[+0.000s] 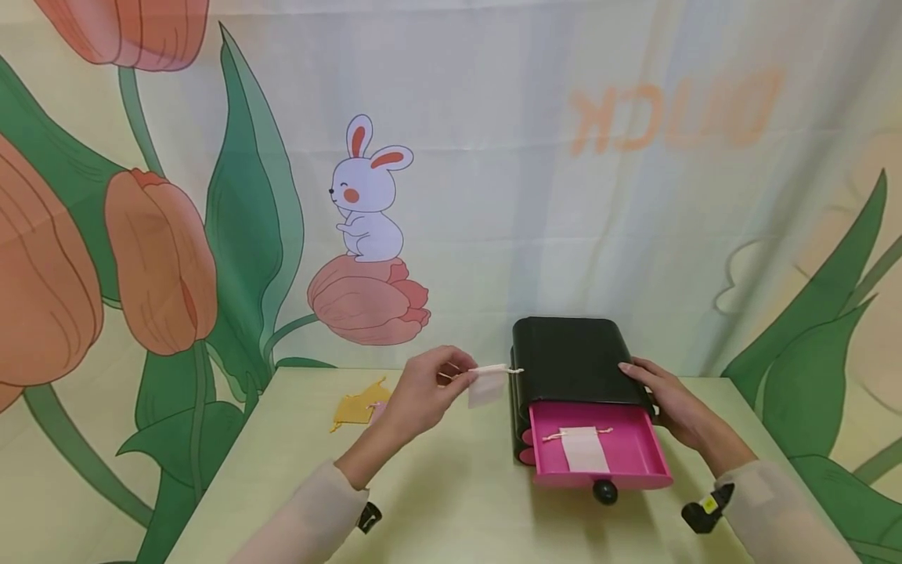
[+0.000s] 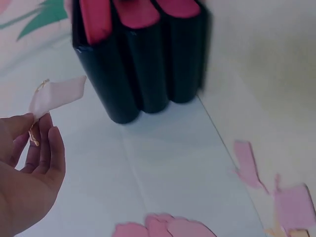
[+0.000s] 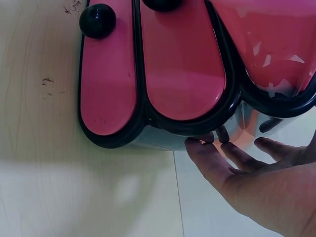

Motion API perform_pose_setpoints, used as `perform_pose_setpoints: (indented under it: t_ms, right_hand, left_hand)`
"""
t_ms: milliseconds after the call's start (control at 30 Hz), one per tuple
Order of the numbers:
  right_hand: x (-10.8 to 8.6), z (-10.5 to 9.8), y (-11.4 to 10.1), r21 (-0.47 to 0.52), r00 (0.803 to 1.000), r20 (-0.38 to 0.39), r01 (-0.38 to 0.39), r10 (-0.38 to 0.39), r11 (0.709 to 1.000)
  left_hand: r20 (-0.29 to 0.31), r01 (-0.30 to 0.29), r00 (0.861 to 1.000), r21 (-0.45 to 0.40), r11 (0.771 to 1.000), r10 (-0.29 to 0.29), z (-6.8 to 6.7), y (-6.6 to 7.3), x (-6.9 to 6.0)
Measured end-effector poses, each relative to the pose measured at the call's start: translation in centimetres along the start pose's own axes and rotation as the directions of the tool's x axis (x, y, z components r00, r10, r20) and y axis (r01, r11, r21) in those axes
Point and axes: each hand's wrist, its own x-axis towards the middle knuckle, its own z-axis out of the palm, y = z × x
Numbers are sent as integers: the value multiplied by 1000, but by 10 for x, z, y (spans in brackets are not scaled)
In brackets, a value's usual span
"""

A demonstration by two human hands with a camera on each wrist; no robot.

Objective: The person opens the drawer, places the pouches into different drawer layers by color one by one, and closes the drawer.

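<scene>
One white pouch [image 1: 488,388] is pinched at its corner by the left hand [image 1: 431,389] beside the black cabinet [image 1: 574,360], body apparently left free. Cabinet is touched by the unclenched right hand [image 1: 675,406], presumably for steadiness. Second pouch [image 1: 584,452] is laid in pink drawer [image 1: 637,446].

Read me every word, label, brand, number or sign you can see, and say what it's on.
"DUCK", apparently, mirrored in blurred orange letters on the backdrop.
Yellow patch on the black wrist device: too small to read.
Dark marks on the table: too small to tell whether they are writing.
No readable text on the drawer cabinet or held white pouch.
</scene>
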Motion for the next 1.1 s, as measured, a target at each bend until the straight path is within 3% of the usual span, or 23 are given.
perform_pose_setpoints:
  t_ms: [233, 533, 667, 867, 1100]
  right_hand:
    - [0, 0, 1, -7, 1000, -17, -11, 11, 1000]
    - [0, -1, 1, -19, 1000, -22, -20, 20, 1000]
    - [1, 2, -1, -21, 1000, -12, -13, 13, 1000]
    - [0, 2, -2, -42, 1000, -4, -7, 7, 999]
    - [-3, 0, -1, -47, 999, -18, -35, 34, 998]
  left_hand:
    - [51, 14, 999, -72, 997, -10, 37, 31, 6]
    - [79, 81, 995, -257, 963, -63, 99, 46, 9]
    - [79, 87, 995, -311, 946, -66, 120, 53, 11]
    - [131, 100, 990, -323, 941, -61, 141, 64, 14]
    - [180, 118, 982, -311, 943, -63, 153, 69, 14]
